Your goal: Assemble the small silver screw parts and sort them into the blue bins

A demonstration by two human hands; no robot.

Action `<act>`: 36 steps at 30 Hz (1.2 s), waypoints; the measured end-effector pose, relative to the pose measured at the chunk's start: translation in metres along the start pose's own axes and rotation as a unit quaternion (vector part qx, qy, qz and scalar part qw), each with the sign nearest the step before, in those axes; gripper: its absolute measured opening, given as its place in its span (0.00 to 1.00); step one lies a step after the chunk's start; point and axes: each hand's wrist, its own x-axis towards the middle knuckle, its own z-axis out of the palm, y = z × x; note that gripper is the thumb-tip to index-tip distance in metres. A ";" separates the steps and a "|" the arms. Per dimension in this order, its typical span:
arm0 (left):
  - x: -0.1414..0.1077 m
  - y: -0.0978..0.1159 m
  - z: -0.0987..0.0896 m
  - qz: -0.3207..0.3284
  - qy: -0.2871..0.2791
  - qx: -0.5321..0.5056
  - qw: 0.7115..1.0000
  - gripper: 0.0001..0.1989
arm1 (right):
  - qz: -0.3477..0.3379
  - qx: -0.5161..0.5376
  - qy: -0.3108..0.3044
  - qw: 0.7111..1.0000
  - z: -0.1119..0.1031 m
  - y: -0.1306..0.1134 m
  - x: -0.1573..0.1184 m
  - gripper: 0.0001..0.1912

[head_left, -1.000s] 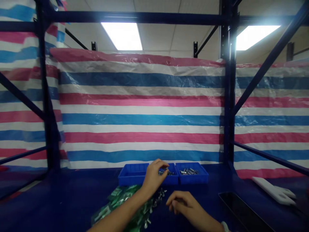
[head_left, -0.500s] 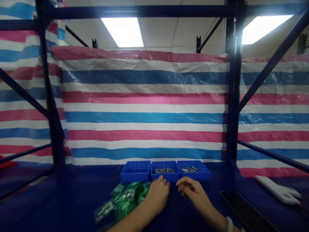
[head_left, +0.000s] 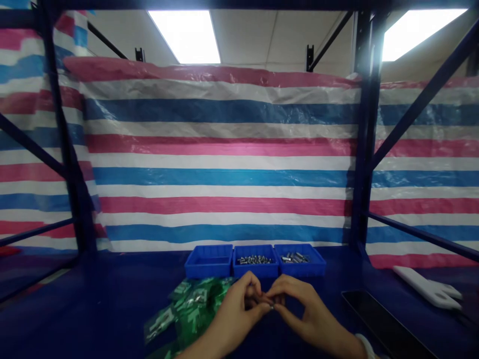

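Note:
My left hand (head_left: 245, 304) and my right hand (head_left: 299, 304) meet fingertip to fingertip in front of the middle bin. Between the pinched fingers a small shiny metal piece (head_left: 271, 305) shows; its kind is too small to tell. Both hands are closed about it. Small metal fasteners fill the bottom of the middle blue bin (head_left: 255, 271), and silvery cylindrical parts (head_left: 295, 257) lie in the right blue bin (head_left: 301, 269). Beside my left forearm lies a pile of green-printed clear packets (head_left: 196, 311), some with metal parts inside.
The left blue bin (head_left: 208, 271) holds nothing I can see. A black phone (head_left: 381, 321) lies right of my right forearm, with a white device (head_left: 428, 288) beyond it. Blue rack posts (head_left: 362, 149) and a striped sheet (head_left: 224, 174) stand behind the blue table surface (head_left: 123, 294).
My hands, apart before, have come together at the fingertips, and a small metal piece now shows between them. The camera view has tilted slightly down.

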 end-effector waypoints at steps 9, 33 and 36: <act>-0.009 -0.014 -0.002 -0.070 -0.005 -0.055 0.996 0.14 | -0.023 -0.092 -0.097 0.991 -0.001 0.002 -0.006 0.07; -0.012 0.000 0.011 0.146 0.141 0.199 0.959 0.03 | 0.150 0.154 -0.056 0.975 0.025 0.014 -0.008 0.22; 0.019 0.004 -0.003 0.200 0.150 0.286 0.925 0.05 | 0.158 0.133 -0.033 0.978 0.024 0.019 -0.007 0.21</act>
